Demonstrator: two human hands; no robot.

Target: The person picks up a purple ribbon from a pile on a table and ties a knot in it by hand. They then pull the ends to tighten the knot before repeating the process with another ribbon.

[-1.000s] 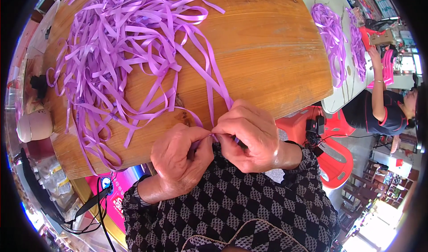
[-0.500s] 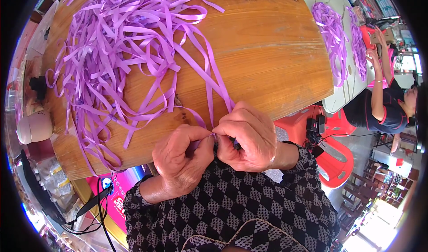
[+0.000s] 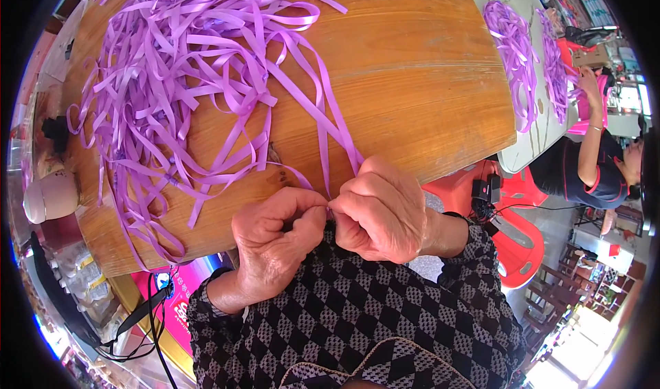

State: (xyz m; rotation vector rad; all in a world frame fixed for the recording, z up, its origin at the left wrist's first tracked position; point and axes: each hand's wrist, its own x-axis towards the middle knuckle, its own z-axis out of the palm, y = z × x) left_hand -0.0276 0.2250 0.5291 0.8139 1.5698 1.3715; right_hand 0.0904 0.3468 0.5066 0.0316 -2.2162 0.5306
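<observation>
A big tangled heap of purple ribbons [image 3: 185, 79] covers the left part of the wooden table [image 3: 412, 66]. Long strands trail from it toward me, down to the table's near edge. There my left hand [image 3: 280, 241] and my right hand [image 3: 379, 213] meet, thumbs and forefingers pinched together on a purple ribbon [image 3: 342, 136]. The two fingertips nearly touch. Two lengths run up from my right hand to the heap, and a thinner curl reaches my left. My fingers hide the pinched bit of ribbon.
On a pale marble-look table [image 3: 543, 138] at right lie more purple ribbon bundles [image 3: 512, 62]. Beyond it a co-worker [image 3: 591, 165] in dark clothes handles ribbon. Red plastic stools [image 3: 519, 251] and a black box with cables [image 3: 486, 189] stand below. A pink rounded object [image 3: 51, 196] sits at left.
Both hands stay pinched on the ribbon, the left shifting slightly left and its fingers closing more tightly. The co-worker's arms have lowered toward the ribbon at the far table.
</observation>
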